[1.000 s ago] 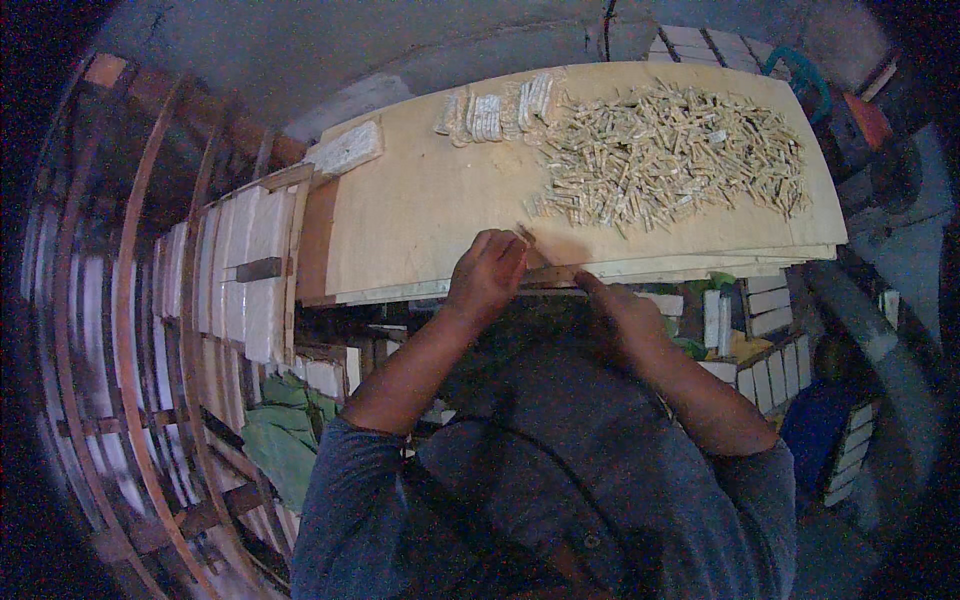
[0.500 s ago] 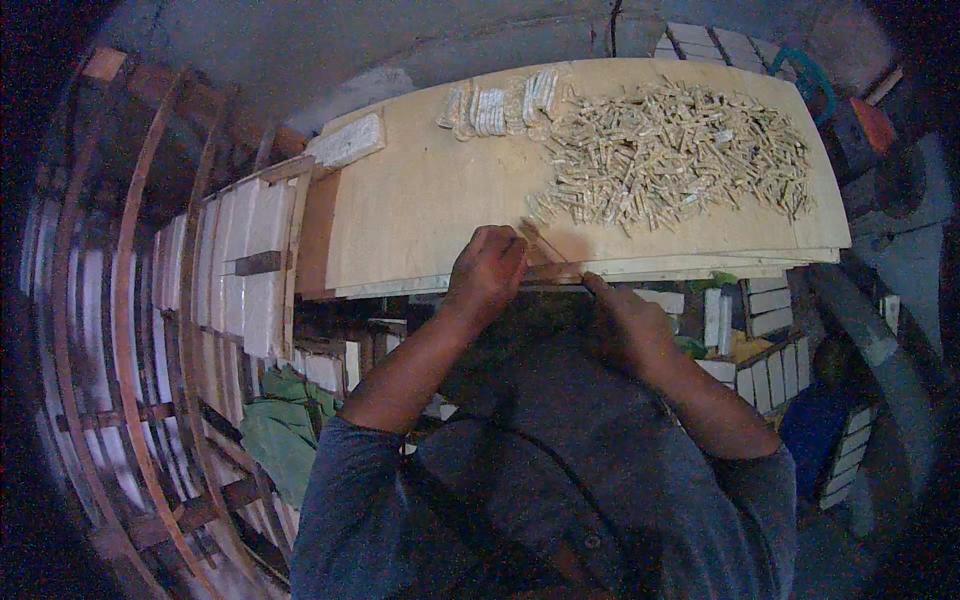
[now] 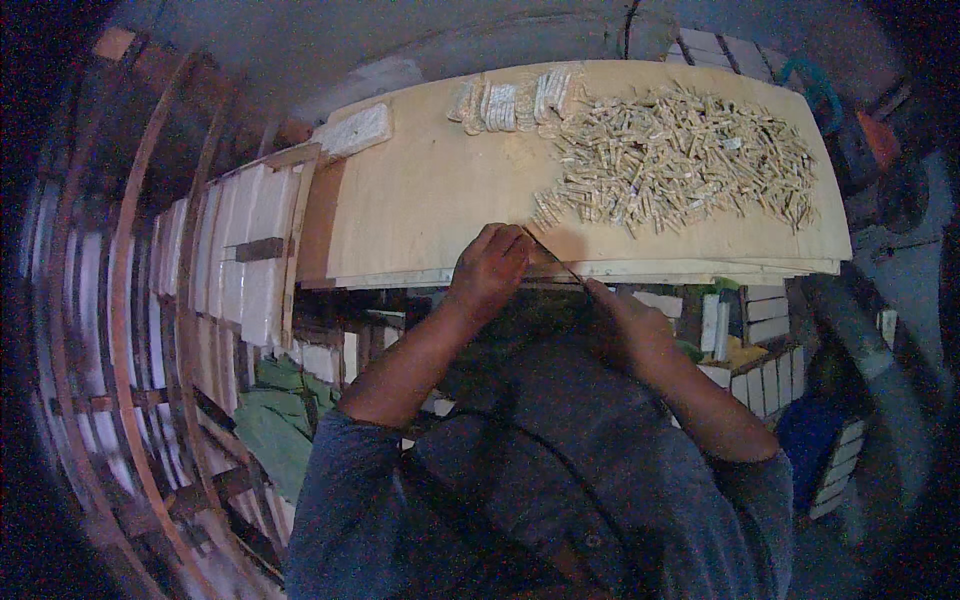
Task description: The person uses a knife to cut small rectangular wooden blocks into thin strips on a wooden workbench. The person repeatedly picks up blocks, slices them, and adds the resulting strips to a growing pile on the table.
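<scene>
Two bare hands are in my view from the head camera, close together at the counter's near edge. The left hand has its fingers bent inward; how tightly they close, and on what, I cannot tell. The right hand is closed around the lower end of a thin, dark, straight stick, which slants up toward the left fingertips; I cannot make out whether it touches them. Both hands are at the near edge of a long, pale wooden counter. Beyond them, to the right, I see a wide heap of small, tan, stick-shaped pieces, a few lighter. Whitish, ribbed bundles lie by its far left side, and a white rectangular block near the far left corner. Any print on these is too small for me to read. Further left stand tall white panels, above crumpled green cloth.
</scene>
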Motion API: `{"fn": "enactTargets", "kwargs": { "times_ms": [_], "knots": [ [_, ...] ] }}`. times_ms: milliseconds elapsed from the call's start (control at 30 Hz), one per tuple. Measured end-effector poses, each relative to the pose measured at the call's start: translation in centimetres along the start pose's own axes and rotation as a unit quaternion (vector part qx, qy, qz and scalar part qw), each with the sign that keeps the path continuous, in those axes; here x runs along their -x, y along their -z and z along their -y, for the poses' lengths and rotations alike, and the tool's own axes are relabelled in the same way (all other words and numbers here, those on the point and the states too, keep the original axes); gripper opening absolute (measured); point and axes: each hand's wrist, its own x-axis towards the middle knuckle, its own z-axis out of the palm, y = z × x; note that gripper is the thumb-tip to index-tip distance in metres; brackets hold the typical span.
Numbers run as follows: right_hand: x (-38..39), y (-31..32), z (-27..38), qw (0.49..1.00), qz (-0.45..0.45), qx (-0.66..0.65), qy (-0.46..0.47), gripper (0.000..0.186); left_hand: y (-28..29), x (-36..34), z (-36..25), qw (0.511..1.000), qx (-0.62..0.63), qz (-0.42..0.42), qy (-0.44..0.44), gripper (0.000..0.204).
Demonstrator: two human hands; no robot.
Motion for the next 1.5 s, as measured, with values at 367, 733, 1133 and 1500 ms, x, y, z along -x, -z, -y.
{"fn": "enactTargets", "kwargs": {
  "times_ms": [367,733,1133,1500],
  "knots": [
    [-2.4,-2.3,-0.9,0.989,-0.096,-0.016,0.107,0.068,0.6,0.4,0.1,1.000,-0.022,0.009,0.007,0.036],
    [-3.4,-3.0,-0.7,0.989,-0.095,-0.045,0.104,0.074,0.1,0.0,1.1,0.989,-0.123,0.043,-0.072,0.029],
    [-3.4,-3.0,-1.1,0.991,-0.090,-0.015,0.096,0.077,0.3,-0.9,1.0,0.992,-0.097,0.068,-0.048,0.033],
    [-3.5,-2.5,-1.0,0.998,-0.026,0.013,0.047,0.068,-0.9,-0.1,1.7,0.986,-0.079,0.147,-0.015,0.029]
  ]
}}
